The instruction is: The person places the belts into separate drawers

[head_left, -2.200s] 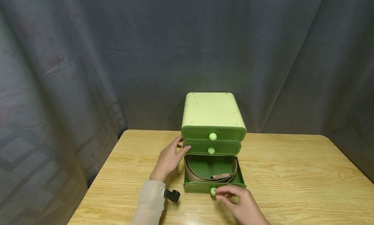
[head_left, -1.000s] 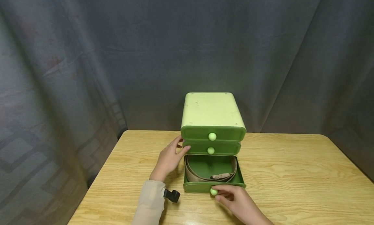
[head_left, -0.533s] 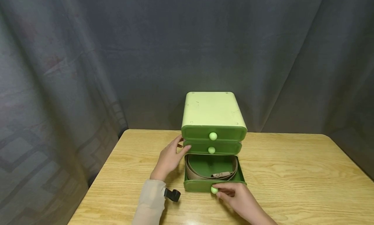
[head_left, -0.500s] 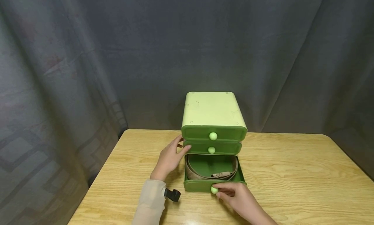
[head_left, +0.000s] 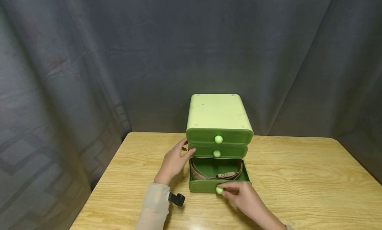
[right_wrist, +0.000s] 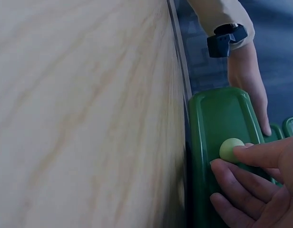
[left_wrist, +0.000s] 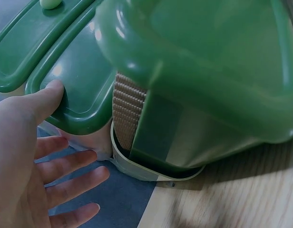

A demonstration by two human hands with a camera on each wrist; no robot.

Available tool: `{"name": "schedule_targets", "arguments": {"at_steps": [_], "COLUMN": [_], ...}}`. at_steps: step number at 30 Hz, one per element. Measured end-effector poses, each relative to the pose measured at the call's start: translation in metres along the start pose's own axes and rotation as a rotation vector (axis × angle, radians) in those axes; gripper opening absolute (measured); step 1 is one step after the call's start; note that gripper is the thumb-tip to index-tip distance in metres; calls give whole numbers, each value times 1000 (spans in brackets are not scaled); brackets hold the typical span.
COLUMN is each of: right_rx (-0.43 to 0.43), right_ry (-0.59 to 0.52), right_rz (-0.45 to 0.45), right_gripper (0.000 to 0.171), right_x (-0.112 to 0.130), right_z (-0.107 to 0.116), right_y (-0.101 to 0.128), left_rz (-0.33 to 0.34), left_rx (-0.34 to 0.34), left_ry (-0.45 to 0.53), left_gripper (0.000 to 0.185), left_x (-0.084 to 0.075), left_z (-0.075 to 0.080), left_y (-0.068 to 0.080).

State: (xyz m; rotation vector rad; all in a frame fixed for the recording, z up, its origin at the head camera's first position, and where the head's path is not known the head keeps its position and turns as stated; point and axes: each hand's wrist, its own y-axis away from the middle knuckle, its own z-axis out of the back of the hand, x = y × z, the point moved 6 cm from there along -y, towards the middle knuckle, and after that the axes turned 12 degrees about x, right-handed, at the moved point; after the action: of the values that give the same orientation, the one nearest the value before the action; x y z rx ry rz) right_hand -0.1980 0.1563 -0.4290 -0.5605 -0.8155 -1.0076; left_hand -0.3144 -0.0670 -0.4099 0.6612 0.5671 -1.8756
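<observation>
Curtain (head_left: 89,57): dark grey cloth filling the upper two thirds of the head view, hanging behind everything.
Tabletop (head_left: 298,183): pale wood grain across the lower third of the frame.
Drawer unit (head_left: 218,112): light green top, three stacked dark green drawers, at centre frame near the tabletop's far edge.
Bottom drawer (head_left: 206,186): partly pulled out toward the lower edge of the frame; its slide axis runs straight down the picture, from the unit toward the person.
Strap (head_left: 206,176): tan webbing coiled inside the bottom drawer, with a buckle near its front.
Left hand (head_left: 173,162): fingers spread and fairly straight, thumb tip pressed on the left corner of the middle drawer front (left_wrist: 75,90); it grips nothing.
Right hand (head_left: 243,200): lower centre, just below the drawer front, nearer to the knob than the left.
Knob (head_left: 219,190): pale green ball at the drawer front's middle; the right fingertips (right_wrist: 260,154) pinch it.
</observation>
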Motion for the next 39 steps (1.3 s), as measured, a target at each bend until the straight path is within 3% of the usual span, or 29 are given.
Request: {"name": "schedule_targets", "arguments": {"at_steps": [15,39], "right_rx": [-52,-69], "right_ry": [53,10], "right_rz": [-19,-41], "right_gripper": [17,17], "right_x": [-4,-10], "right_z": [5,10], "right_y": [-11,-29], "left_rz": [2,11], "left_rx": [0,11], "left_ry": [4,12], "left_gripper": [71,73], "left_x": [0,0], "left_z": [0,0], "left_y": [1,1]}}
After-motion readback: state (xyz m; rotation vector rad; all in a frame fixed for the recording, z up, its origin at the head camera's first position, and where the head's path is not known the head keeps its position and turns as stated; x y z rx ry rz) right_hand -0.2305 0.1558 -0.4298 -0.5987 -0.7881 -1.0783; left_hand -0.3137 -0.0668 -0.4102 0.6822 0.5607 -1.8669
